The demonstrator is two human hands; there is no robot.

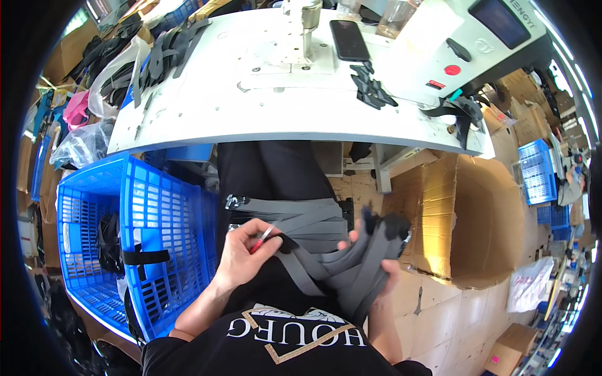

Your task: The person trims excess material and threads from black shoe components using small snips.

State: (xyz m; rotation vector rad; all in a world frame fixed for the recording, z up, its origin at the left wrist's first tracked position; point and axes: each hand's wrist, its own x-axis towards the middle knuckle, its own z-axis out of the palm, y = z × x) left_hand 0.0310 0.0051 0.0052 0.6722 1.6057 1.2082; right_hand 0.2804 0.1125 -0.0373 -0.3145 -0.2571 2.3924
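My left hand (244, 255) is closed on a small red-handled tool (263, 238) with a thin pale tip; its exact kind is unclear. The same fingers pinch at the dark end of a grey strap (300, 269). My right hand (390, 276) wraps around a looped bundle of grey straps (365, 266) with black ends, slightly blurred, in front of my chest. More grey straps (307, 213) lie flat across my lap, just beyond both hands, their black ends toward the left.
A white sewing table (207, 113) spans the far side, with a machine head (305, 37), phone (349, 40), small black pieces (371, 88) and control box (464, 50). A blue crate (169, 219) stands at left, an open cardboard box (448, 219) at right.
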